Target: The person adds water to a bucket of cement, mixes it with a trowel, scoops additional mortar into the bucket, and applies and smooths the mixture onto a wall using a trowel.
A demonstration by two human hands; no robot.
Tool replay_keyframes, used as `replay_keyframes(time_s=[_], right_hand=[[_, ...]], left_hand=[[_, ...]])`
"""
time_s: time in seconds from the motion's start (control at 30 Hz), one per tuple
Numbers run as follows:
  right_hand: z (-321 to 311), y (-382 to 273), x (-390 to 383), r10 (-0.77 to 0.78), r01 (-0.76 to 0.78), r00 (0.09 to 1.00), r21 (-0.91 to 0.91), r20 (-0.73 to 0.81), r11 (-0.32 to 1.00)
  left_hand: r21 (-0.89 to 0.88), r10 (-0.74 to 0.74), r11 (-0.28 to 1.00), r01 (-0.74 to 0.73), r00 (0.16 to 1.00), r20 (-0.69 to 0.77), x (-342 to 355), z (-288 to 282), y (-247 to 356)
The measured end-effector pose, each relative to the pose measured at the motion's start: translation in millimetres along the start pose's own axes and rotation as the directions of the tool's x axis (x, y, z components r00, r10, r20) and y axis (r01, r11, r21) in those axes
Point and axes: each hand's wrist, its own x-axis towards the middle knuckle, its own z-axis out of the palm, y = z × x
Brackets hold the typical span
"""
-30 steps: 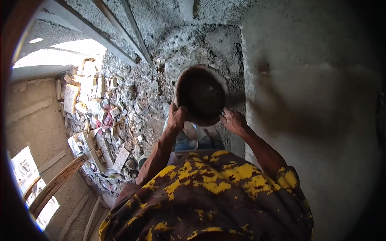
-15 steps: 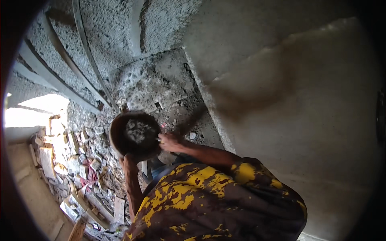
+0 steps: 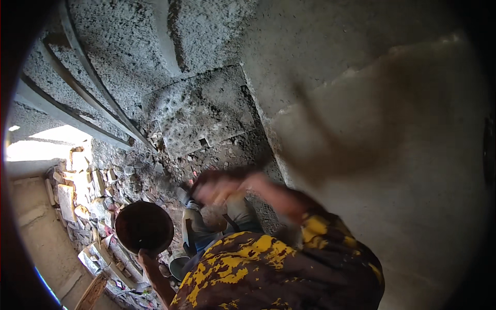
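My left hand (image 3: 146, 259) grips the lower rim of a round dark pan (image 3: 144, 227), held out at the lower left above rubble. The pan's inside looks dark, and I cannot make out any contents. In front of my knees, my right hand (image 3: 214, 192) is smeared by motion, with its forearm reaching in from the right. A blurred greyish shape lies just left of that hand; whether the fingers hold it does not show. Below the hand are my trouser legs (image 3: 243, 213).
Broken bricks and rubble (image 3: 98, 199) cover the ground at left. Curved grey strips (image 3: 85, 77) run down the rough grey wall (image 3: 126, 46). A square slab (image 3: 206, 111) lies ahead, beside a smooth concrete surface (image 3: 372, 170). A bucket (image 3: 179, 264) stands by my legs.
The pan has moved down and left, in my left hand only. Grey wet-looking material seen in it before no longer shows. My right hand has left the rim and is moving fast by my knees.
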Motion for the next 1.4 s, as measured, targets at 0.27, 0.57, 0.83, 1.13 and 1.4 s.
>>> replay_keyframes(time_s=[0.27,0.57,0.83,1.13,1.4], right_hand=[[-160.5,-358.0,-128.8,-0.094,-0.89,0.042,-0.08,-0.995,0.45],[-27.7,-159.3,-100.4,0.634,-0.863,0.316,-0.492,-0.705,-0.117],[54.7,0.2,-50.6,0.701,-0.693,0.5,-0.72,-0.509,-0.028],[21.0,-52.9,15.1,0.558,-0.514,0.583,-0.8,-0.59,-0.31],[146.1,62.8,77.1,0.753,-0.741,0.585,-0.577,-0.301,0.344]], left_hand=[[0.346,0.195,0.885,-0.311,0.923,0.331,-8.5,64.2,86.1],[-0.588,-0.235,0.609,0.533,0.829,0.508,23.9,187.7,275.1],[-0.715,0.144,0.658,0.236,0.893,0.427,41.9,183.0,301.1],[-0.594,0.099,0.766,0.244,0.869,0.485,86.5,128.0,273.0],[-0.692,0.04,0.668,0.275,0.915,0.402,97.3,80.2,213.7]])
